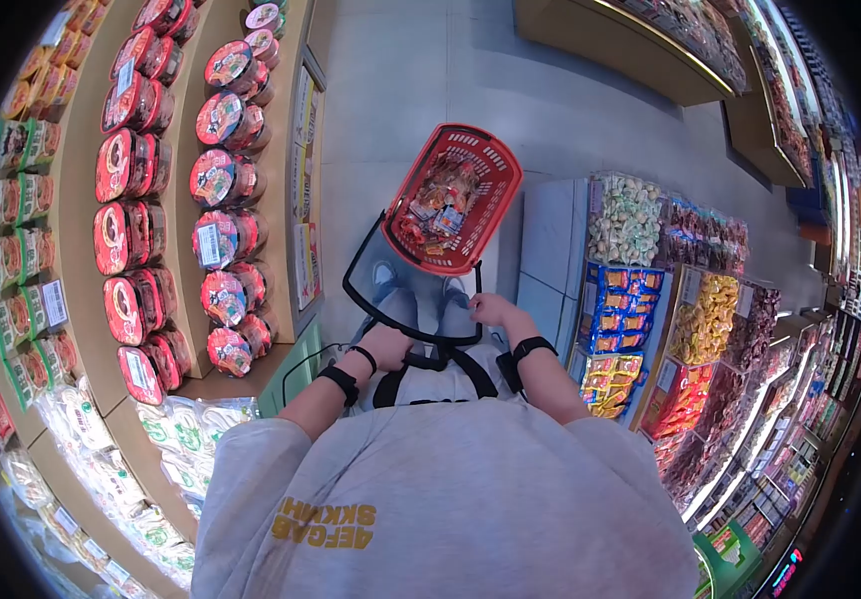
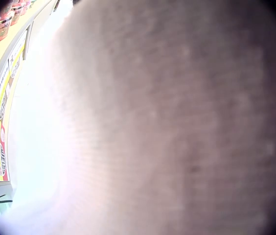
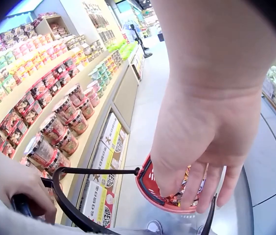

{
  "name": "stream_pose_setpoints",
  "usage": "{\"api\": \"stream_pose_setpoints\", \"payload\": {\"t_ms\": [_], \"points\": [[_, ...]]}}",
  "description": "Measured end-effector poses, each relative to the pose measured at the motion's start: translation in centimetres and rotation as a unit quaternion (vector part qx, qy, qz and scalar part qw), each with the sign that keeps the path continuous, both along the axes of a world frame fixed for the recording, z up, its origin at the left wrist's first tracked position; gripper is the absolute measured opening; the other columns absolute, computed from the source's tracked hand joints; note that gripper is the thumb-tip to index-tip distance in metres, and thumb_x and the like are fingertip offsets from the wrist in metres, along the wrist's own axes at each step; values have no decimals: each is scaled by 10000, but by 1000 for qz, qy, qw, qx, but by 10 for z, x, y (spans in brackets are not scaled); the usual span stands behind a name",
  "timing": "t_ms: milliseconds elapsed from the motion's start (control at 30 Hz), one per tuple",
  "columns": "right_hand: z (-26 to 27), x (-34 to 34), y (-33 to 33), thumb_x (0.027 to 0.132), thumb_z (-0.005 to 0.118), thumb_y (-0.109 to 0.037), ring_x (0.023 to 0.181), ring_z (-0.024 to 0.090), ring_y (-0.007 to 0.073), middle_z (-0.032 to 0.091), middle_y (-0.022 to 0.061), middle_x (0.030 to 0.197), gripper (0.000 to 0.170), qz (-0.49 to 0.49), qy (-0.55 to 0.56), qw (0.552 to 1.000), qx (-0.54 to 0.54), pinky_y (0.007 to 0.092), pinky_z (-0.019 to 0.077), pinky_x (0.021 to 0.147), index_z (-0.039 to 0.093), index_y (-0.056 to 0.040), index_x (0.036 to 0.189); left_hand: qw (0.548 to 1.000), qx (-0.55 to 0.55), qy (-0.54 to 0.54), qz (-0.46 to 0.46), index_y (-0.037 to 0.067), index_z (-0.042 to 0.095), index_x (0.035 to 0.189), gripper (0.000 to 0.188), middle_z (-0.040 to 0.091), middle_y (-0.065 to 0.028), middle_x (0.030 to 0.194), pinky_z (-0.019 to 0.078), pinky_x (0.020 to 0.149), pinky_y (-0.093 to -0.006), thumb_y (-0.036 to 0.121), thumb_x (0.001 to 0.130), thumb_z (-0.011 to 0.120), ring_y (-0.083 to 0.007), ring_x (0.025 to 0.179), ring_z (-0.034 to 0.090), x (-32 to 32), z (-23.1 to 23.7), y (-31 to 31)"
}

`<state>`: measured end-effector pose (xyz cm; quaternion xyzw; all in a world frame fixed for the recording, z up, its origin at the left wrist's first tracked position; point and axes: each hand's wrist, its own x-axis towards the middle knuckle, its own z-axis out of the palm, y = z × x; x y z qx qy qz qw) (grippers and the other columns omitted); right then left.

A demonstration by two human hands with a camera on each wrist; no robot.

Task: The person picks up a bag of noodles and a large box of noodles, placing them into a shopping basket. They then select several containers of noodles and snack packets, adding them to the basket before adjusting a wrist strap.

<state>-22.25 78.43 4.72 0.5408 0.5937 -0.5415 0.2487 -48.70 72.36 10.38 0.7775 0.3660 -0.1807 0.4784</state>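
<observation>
A red shopping basket (image 1: 503, 165) with a long black handle (image 1: 355, 290) stands in front of the person's legs, and several packaged snacks (image 1: 445, 200) lie inside. The left hand (image 1: 385, 347) grips the handle's black grip close to the waist; the right wrist view shows that hand (image 3: 23, 183) with its fingers curled round it. The right hand (image 1: 490, 307) is beside the handle's right arm. In the right wrist view this hand (image 3: 201, 132) hangs with loose, nearly straight fingers, overlapping the basket (image 3: 150, 188). Blurred skin fills most of the left wrist view, hiding the left fingers.
Shelves on the left carry red tubs (image 1: 126, 235) and round instant-food bowls (image 1: 221, 175). Bagged goods (image 1: 196, 424) lie nearer the person. On the right a display unit (image 1: 553, 240) bears snack packs (image 1: 620, 304). Grey floor (image 1: 400, 60) runs ahead between the shelves.
</observation>
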Motion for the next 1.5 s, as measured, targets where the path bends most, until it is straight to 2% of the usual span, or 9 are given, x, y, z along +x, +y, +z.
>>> {"api": "stream_pose_setpoints", "payload": {"t_ms": [267,433,600,767,967,1067,1167,1433,1500], "points": [[8,8,-25,685,600,-172,757,592,235,620,91,812,316,-117,-16,991,64,322,467,696,584,-53,977,999,-18,-7,-49,91,596,760,155,610,-120,734,470,634,-389,183,637,579,-290,717,595,-5,-2,-5],[15,14,-62,657,613,-172,795,590,271,618,130,818,297,-209,-25,975,66,349,461,716,595,-71,935,995,-29,-25,-93,87,586,802,187,607,-142,743,469,648,-400,207,660,565,-313,733,590,-3,-12,-3],[28,8,-95,666,609,-171,803,587,272,616,127,827,291,-177,-34,979,94,336,459,731,592,-69,938,986,-19,-40,-163,94,577,840,214,608,-146,753,471,650,-403,218,666,560,-314,739,591,6,-10,6],[34,21,-102,674,623,-193,835,585,249,612,135,852,320,-276,9,959,58,334,454,750,584,-64,964,976,-14,-44,-211,106,578,863,221,608,-146,762,469,653,-412,220,675,557,-317,736,590,14,1,20],[24,42,-85,712,592,-174,762,588,202,616,105,823,348,-263,18,963,50,316,456,723,552,-61,1039,974,-4,-53,-219,102,573,895,230,606,-147,774,465,666,-417,213,695,548,-318,757,585,27,4,36],[29,53,-54,694,628,-203,863,581,250,612,132,906,316,-327,12,945,-32,333,452,765,582,-71,977,980,-8,-49,-192,93,568,910,241,602,-152,765,461,664,-422,217,704,547,-323,756,582,29,10,51],[12,67,-21,688,631,-216,909,566,259,600,143,951,328,-288,21,957,-38,345,444,786,581,-71,978,988,20,-24,-152,78,574,825,220,600,-151,737,471,662,-406,224,662,586,-313,729,588,26,17,71],[-45,81,40,662,616,-199,925,558,274,592,136,976,348,-108,63,991,43,343,439,800,579,-85,989,973,96,94,-186,114,603,814,196,611,-101,724,473,646,-387,196,638,576,-269,756,596,-33,14,118],[-39,80,58,664,607,-192,904,565,268,599,135,951,351,-77,66,993,66,340,444,786,576,-94,999,933,142,279,-177,131,642,754,135,631,-57,729,461,674,-338,194,661,566,-215,766,610,-48,14,130]]}}
